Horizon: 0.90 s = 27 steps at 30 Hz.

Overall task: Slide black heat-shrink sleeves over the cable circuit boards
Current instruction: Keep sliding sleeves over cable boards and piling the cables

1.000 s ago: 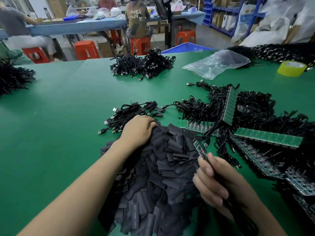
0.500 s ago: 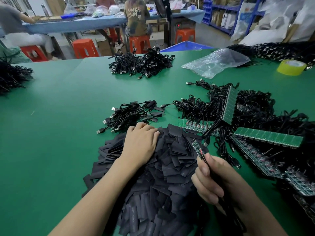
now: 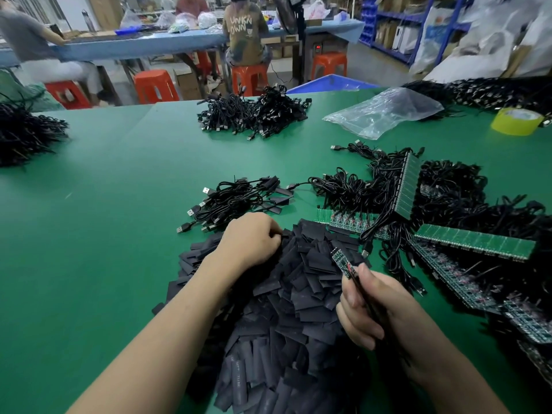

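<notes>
Green surface (image 3: pixel 104 234) stretches out under me, busy workshop behind, and I'm down at the picking step. My left hand (image 3: pixel 249 243) sits knuckles-up on the far edge of the heap of black heat-shrink sleeves (image 3: pixel 298 294), fingers curled into the pile; I can't tell whether they have a sleeve pinched or are just feeling for one. My right hand (image 3: pixel 367 309) is closed around a black cable, holding its small circuit board (image 3: pixel 343 262) tip-up just above the heap, bare, no sleeve on it. Off to the right lie green board panels (image 3: pixel 475 242) tangled with more cables, and a small bundle of sleeved cables (image 3: pixel 236 201) rests beyond the heap. Next, I reckon, one sleeve has to come free alone, its mouth opened and lined up with the board's tip, then pushed down over it.
</notes>
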Motion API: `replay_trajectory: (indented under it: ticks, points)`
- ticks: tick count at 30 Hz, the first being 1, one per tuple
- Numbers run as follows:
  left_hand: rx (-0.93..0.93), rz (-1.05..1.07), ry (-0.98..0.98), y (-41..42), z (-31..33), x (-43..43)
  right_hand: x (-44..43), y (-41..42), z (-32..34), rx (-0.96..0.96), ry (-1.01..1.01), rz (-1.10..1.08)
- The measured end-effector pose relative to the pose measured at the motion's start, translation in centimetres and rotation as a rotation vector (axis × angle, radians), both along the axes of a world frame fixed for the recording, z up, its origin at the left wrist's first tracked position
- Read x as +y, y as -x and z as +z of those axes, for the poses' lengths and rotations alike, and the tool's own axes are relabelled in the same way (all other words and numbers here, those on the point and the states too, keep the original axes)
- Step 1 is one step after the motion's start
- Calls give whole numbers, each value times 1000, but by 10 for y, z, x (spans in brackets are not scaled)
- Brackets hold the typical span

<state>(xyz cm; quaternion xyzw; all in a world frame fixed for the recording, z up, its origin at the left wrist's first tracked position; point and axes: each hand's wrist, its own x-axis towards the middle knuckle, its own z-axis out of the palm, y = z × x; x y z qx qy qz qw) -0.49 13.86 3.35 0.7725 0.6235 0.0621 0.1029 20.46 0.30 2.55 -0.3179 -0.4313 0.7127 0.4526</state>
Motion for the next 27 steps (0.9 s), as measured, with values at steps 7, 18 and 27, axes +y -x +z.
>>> replay_trajectory:
  ticks: [7,18,27]
  points:
    - [-109,74,-132,1,-1,-10,3,2,-4,-254,-119,-19]
    - [-1078,-130,187,17,5,-104,4,15,-12,-371,-157,-166]
    - [-832,-161,-169,8,-16,-136,-5,27,-14,-425,-161,-162]
